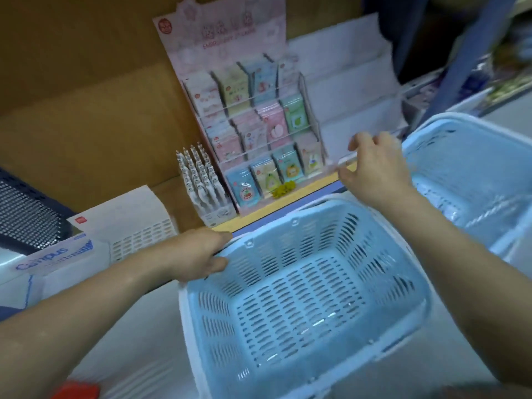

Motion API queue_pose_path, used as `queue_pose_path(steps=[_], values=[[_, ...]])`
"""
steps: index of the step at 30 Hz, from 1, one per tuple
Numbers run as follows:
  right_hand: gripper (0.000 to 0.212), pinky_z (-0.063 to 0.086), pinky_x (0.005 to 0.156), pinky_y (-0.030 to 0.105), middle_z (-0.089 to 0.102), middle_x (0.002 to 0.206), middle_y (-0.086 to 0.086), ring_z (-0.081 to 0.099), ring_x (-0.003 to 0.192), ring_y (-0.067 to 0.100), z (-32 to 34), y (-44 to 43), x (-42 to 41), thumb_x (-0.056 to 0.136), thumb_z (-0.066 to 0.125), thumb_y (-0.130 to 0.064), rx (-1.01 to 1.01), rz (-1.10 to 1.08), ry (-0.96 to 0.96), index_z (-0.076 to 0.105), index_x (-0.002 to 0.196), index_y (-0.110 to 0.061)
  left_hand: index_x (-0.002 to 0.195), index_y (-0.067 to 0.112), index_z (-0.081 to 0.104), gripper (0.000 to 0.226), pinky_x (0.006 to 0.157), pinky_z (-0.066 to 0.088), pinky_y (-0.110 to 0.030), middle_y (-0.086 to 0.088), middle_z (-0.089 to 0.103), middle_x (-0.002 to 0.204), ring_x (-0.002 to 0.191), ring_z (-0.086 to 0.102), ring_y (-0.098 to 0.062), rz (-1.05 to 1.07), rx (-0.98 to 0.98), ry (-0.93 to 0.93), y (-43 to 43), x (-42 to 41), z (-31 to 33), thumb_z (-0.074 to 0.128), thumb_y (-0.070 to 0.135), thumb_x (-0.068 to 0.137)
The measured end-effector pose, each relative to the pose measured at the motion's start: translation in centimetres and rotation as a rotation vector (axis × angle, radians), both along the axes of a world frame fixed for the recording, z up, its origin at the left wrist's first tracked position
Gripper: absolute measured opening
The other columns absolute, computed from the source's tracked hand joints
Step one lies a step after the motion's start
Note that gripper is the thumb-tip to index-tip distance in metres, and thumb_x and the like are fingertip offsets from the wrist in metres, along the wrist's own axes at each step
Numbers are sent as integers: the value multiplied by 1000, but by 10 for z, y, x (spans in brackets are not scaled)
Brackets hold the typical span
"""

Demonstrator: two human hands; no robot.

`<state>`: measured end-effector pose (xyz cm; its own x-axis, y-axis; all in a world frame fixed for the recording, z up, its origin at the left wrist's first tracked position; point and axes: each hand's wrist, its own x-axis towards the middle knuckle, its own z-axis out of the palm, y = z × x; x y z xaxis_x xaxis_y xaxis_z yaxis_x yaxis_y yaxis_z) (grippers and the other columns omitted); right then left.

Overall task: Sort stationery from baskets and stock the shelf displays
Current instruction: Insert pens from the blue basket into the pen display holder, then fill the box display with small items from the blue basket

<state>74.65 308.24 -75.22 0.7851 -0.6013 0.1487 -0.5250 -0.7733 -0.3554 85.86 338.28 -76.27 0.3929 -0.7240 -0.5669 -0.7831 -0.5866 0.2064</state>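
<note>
- Head view: left hand [201, 254] grips the far-left rim of the near basket [374, 254], fingers curled over the edge. Likely steadying it against the shelf [253, 218] edge.
- Near basket shows only bare slotted floor, so that one reads as unloaded.
- Right hand [374, 168] reaches past the basket, well apart from the left, and pinches a small white piece [348, 161] at the foot of the white tiered stand [359, 90]. Too blurred to tell loose stock from part of the stand.
- The stand's tiers look unstocked; probably the next display to fill, hence the reach.
- Second basket [466, 148] sits to the right, close to the stand, with clear-wrapped packs in it. Remaining stock, by the look of it.
- Sticker display [253, 125] stands full and upright on the shelf, pen holder [201, 185] just beside it on the left.
- Campus notebook [54, 254] lies far left, not involved.
</note>
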Motion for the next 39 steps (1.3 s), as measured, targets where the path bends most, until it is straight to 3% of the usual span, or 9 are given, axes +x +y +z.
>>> queue_pose_path(steps=[2,5,8,12,17,20,24,35,39], values=[[57,42,96,47,44,129,21,43,120,41,-8,-20,-23,86,64,-42,103,-141,170,43,129,-12,107,24,51,27,70,53,-35,3,64,97,80,61,-12,2,-27,-10,-7,0,-2,44,43,89],[68,41,101,41,50,140,10,49,126,30,-15,-36,-51,91,50,-61,476,-4,422,41,141,-15,129,36,32,44,58,49,-27,11,62,78,65,58,-5,-4,-97,-36,-9,-3,-10,44,32,87],[40,41,97,30,64,119,-9,60,109,14,-17,-44,-79,94,51,-54,772,147,441,60,122,-27,141,52,1,81,47,32,-22,18,51,57,48,45,-4,-44,-159,-48,-5,-18,-14,46,10,90],[58,39,108,39,59,131,-12,56,121,13,-17,-66,-105,84,64,-58,675,288,516,50,135,-34,145,55,-7,89,49,33,-25,28,52,65,49,45,-6,-42,-208,-99,-13,-17,-8,48,11,91],[75,40,108,43,60,131,-9,56,121,14,-6,-83,-134,77,74,-34,644,342,626,39,143,-37,141,58,-7,94,43,28,-24,27,49,56,40,40,-5,-60,-172,-167,-21,-10,-3,48,5,88],[50,46,97,40,64,118,-7,60,109,20,-16,-80,-146,82,72,-23,407,311,710,52,127,-30,137,59,-9,94,41,26,-25,25,48,53,38,35,-8,-56,-161,-138,-24,-12,-6,45,0,88],[9,48,72,35,62,99,5,59,93,30,-37,-53,-148,92,55,-27,27,74,508,52,97,-20,147,48,-8,96,40,22,-24,11,44,48,38,28,-9,17,-205,-153,-32,-21,-12,45,-1,84],[18,36,64,32,58,84,7,56,84,31,68,-70,-172,93,53,-33,-277,-160,365,56,102,-18,144,48,-27,97,43,33,-34,-2,57,61,45,44,-19,82,-277,-189,-88,-30,-35,46,13,90],[22,32,61,32,50,71,4,45,72,30,141,-67,-184,92,57,-31,-293,-238,242,44,79,-19,146,44,-23,91,43,45,-36,0,58,65,51,56,-20,115,-291,-245,-126,-37,-33,46,20,92]])
